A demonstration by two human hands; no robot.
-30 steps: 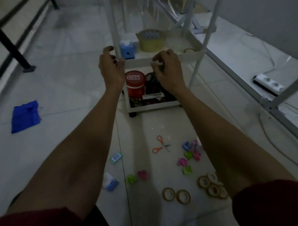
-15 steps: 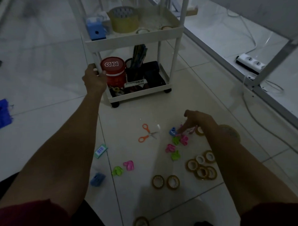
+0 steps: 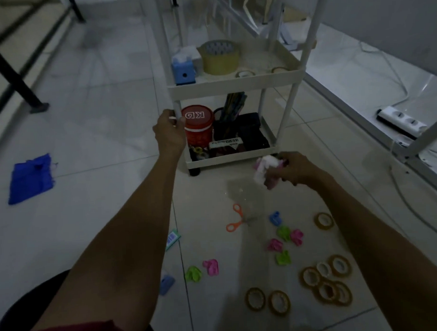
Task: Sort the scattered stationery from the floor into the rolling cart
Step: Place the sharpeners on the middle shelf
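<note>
The floor [image 3: 99,115] is showing pale tiles, and lots of little things are lying on it. The white rolling cart [image 3: 234,83] is standing on the floor in front of the person. Its middle shelf is carrying a big roll of brown tape [image 3: 220,56], a blue box [image 3: 183,71] just beside it, and two small tape rings near the front edge. Its bottom shelf is holding a red tub [image 3: 198,126] with a lid, a dark cup of pencils [image 3: 229,115] and some black things.

The left hand [image 3: 169,132] is wrapping its fingers around the cart's front left pole, just beside the red tub. The right hand [image 3: 292,170] is hovering low by the cart's bottom front corner. Its fingers are squeezing a pink and white thing [image 3: 264,170], which is too blurry to name.

A blue cloth [image 3: 31,178] is lying far off to the left. Orange scissors [image 3: 236,219] are lying on the floor between the arms. A bunch of tape rings [image 3: 326,280] is sitting near the right arm, some touching each other, and two more rings [image 3: 268,299] are lying side by side nearer the person. Green, pink and blue clips [image 3: 283,233] are lying close together right of the scissors. One green and one pink clip [image 3: 202,270] are lying apart from those. A small blue thing [image 3: 166,283] and a little label [image 3: 172,238] are lying next to the left arm.
</note>
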